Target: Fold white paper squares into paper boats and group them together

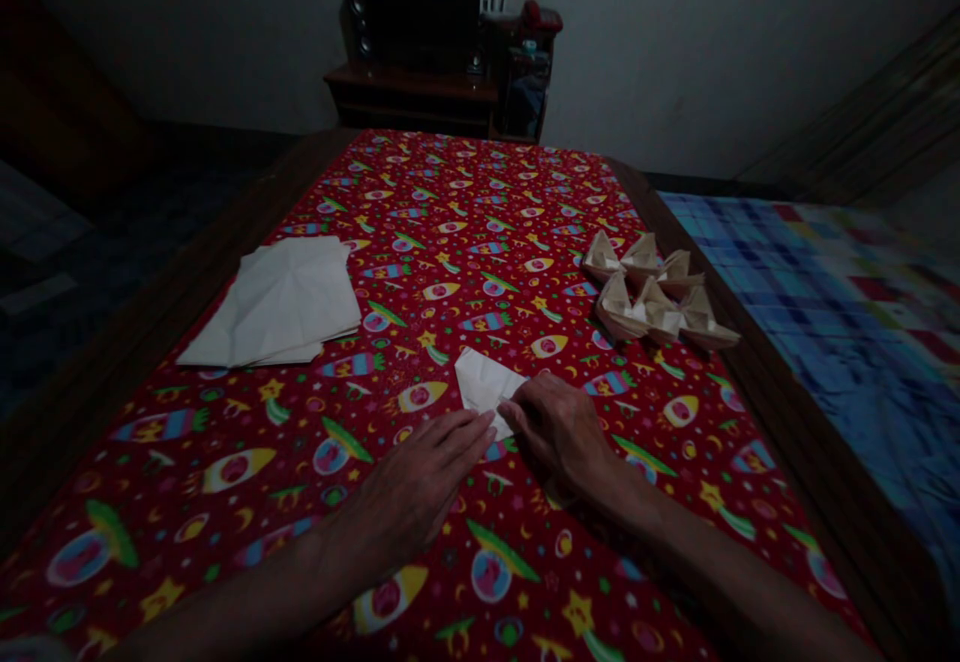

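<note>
While the left hand [424, 472] rests straight, loosely spread fingers on the folded paper [485, 377], the right hand [562, 430] curls its fingers over one edge; whether they pinch I cannot tell; the paper lies on the counter [806, 472], between stacked sheets [289, 302] and folded shapes [651, 310].

A small piece of white paper [486, 378], folded down to a compact, angular shape with straight edges and a blunt corner at its far left, lies nearly flat on the red patterned tablecloth [480, 187]; its right and near parts are partly covered, hiding the full outline
</note>
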`<state>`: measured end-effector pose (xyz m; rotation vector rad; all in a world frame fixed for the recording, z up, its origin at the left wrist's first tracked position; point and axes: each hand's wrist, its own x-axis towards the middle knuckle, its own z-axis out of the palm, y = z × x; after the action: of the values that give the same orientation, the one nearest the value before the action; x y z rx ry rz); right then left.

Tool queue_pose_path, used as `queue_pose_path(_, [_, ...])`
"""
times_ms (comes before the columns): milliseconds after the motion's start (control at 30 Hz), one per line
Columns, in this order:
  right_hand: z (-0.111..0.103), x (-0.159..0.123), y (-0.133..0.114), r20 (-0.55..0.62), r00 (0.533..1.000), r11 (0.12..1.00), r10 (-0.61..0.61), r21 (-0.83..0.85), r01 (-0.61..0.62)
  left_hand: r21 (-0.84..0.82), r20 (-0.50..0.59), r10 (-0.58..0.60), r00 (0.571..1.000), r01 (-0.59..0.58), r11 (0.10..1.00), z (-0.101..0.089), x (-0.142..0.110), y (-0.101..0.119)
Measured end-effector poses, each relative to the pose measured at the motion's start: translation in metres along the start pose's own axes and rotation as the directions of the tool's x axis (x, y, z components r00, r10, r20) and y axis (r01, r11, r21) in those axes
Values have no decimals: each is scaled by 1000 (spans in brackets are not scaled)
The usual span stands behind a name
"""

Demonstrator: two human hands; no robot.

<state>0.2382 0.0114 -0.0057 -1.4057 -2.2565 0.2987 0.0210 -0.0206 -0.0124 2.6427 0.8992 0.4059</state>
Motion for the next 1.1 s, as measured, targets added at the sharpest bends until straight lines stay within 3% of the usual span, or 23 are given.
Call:
queue_pose_path(767, [2,0,1,-11,1000,998,-21,-56,20,82,5,23,1000,-24,996,-1,0,1])
queue_pose_path(1100, [3,-1,0,-17,1000,999,4,-44,-5,54,56,15,998,-18,998,-6,0,3])
